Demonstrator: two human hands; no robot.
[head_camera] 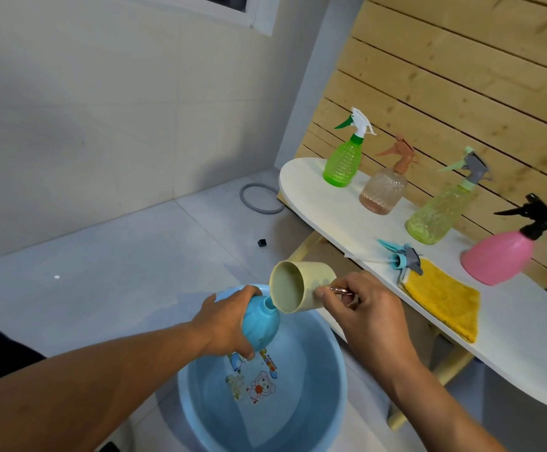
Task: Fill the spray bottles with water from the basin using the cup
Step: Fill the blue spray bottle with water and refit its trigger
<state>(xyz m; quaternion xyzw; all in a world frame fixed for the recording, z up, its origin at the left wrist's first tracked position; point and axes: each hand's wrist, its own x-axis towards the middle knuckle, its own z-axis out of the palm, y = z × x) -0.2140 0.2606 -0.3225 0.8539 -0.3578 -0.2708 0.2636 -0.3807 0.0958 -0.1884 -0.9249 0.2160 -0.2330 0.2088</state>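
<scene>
The right hand (362,308) grips the cup (301,285) tipped leftward, lip touching the open neck of the tilted bottle (260,324) held in the left hand (229,324) above the basin (331,402).

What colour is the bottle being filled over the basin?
Light blue. The bottle, held in the left hand, shows best in the head view.

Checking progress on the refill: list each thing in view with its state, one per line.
Blue bottle: cap off, tilted over basin, gripped by left hand.
Cup: tipped at the bottle's neck, held by right hand.
Basin: holds water.
Sprayer head: detached, on table.
Pink bottle: capped, upright.
Yellow cloth: flat.
</scene>
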